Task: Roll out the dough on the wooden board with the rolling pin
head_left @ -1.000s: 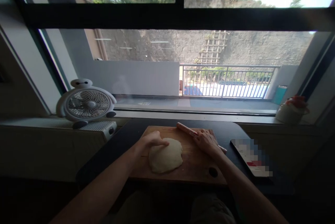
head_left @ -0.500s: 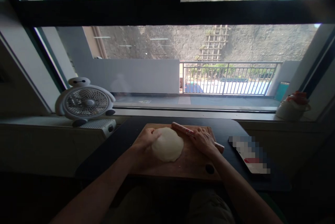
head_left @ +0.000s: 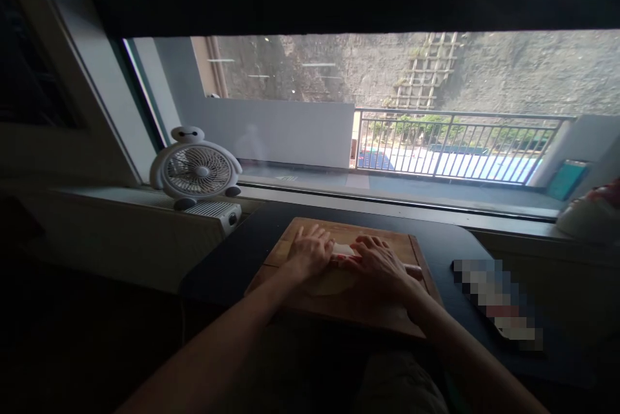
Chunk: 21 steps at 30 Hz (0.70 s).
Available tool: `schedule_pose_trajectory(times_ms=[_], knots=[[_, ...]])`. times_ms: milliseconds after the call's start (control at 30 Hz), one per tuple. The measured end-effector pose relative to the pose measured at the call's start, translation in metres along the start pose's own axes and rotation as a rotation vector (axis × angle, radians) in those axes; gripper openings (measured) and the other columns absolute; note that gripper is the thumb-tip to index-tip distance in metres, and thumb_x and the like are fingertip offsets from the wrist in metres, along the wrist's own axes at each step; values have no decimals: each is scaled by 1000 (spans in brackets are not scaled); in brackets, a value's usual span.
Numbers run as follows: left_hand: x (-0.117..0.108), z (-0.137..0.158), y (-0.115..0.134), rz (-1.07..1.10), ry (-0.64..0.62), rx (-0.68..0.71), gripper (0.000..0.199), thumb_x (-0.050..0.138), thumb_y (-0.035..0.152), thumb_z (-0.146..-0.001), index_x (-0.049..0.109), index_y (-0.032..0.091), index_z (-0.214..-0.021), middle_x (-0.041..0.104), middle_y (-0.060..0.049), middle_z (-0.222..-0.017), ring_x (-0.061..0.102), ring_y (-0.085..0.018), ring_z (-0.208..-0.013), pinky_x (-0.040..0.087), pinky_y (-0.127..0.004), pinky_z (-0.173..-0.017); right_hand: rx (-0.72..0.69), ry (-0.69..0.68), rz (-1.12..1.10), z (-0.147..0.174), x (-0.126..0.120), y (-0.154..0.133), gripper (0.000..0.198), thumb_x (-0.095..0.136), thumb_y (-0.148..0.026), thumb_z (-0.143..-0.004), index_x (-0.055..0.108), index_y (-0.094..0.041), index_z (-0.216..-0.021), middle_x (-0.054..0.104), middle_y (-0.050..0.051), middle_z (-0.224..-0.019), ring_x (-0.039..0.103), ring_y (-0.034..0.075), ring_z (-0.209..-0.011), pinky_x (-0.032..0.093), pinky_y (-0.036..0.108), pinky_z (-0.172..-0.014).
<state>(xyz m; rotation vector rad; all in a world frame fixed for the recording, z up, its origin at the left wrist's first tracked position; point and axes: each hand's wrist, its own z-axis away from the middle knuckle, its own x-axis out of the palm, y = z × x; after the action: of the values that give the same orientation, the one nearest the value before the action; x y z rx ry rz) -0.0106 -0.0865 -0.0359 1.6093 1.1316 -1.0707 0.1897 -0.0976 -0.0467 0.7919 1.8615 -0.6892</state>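
My left hand (head_left: pixel 310 251) and my right hand (head_left: pixel 380 260) lie side by side over a rolling pin (head_left: pixel 413 269), palms down with fingers reaching forward over it. A red-marked stretch of the pin shows between the hands, and its right end sticks out past my right hand. Under the pin is a flat round of pale dough (head_left: pixel 332 283), partly hidden by my hands. The dough rests on a wooden board (head_left: pixel 382 310). The pin's left end is covered by my left hand.
The board lies on a dark table (head_left: pixel 217 256). A blurred-out flat object (head_left: pixel 498 304) is at the table's right. A white fan (head_left: pixel 198 172) stands at the left by the window. A whitish container (head_left: pixel 588 217) sits on the right of the sill.
My left hand has left the dough's left edge and come onto the rolling pin. My right hand has brought the pin leftward onto the dough. The view has shifted left and tilted.
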Motion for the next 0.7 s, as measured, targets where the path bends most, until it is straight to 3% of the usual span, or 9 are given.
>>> schedule_pose_trajectory(times_ms=[100,233,400,533,600,700], knots=[[9,-21,2,-40,-58,-46,48,27,41,-89,49,18,-124,46,-10,-135,30,-26,-131,18,-50,-106,137,-64,55,-25,3,12,39,29,-48,-92,55,-23,-107,50,8,-116,44,21,-104,34,36,-86],[2,-26,1,-72,-101,-41,48,25,41,-89,49,18,-124,45,-11,-136,32,-26,-130,18,-51,-105,266,-103,78,-39,2,16,41,25,-46,-93,55,-22,-108,51,10,-115,45,23,-104,35,38,-85],[0,33,4,-82,-24,83,45,23,39,-91,51,23,-123,49,-4,-133,34,-21,-129,12,-45,-110,114,10,58,10,4,-9,42,22,-46,-94,52,-25,-116,50,7,-124,36,23,-119,24,40,-98],[8,71,4,-83,132,175,50,24,38,-91,39,17,-134,40,-8,-140,26,-23,-133,10,-44,-111,37,4,42,45,2,-23,46,31,-46,-92,38,-24,-132,45,6,-133,31,23,-124,17,40,-104],[10,65,3,-98,121,160,52,24,40,-91,36,17,-136,36,-8,-143,24,-23,-134,8,-44,-111,50,0,63,39,2,-20,44,31,-46,-92,41,-25,-130,45,6,-132,30,23,-125,16,41,-104],[8,27,-2,-135,7,74,51,22,41,-91,37,19,-135,36,-8,-143,23,-24,-134,9,-47,-110,119,-40,100,1,4,-6,39,28,-45,-93,49,-27,-121,51,7,-125,32,24,-123,19,43,-100]])
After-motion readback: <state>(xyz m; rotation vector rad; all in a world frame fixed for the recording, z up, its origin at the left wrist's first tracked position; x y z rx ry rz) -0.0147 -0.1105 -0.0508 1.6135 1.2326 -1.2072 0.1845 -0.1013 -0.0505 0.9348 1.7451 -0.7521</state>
